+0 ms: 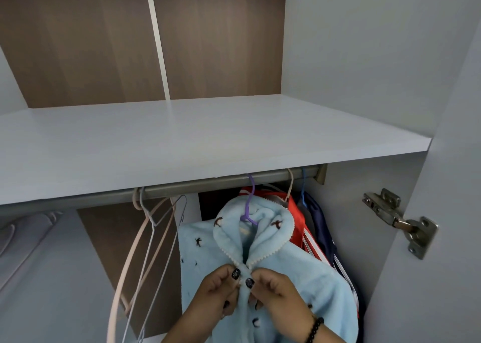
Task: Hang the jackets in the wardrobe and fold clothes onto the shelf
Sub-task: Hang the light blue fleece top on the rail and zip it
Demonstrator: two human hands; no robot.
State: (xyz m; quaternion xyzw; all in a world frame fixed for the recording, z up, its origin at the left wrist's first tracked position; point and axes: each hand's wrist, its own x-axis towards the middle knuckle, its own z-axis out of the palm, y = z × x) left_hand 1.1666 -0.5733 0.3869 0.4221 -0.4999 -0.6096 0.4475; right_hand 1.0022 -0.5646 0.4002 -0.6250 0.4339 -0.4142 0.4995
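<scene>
Both hands work at the front of a light blue fleece jacket point(260, 241) hanging in the wardrobe.

The jacket hangs on a purple hanger point(248, 207) from the rail point(182, 188) under the white shelf point(182, 139). The left hand point(221, 290) and the right hand point(273, 288) each have a narrow grip, pinching the jacket's front edges just below the collar. Empty hangers point(148, 238) hang to the left.

The light blue jacket point(273, 277) hides most of the red garment point(299, 220) and navy garment point(318, 220).
</scene>
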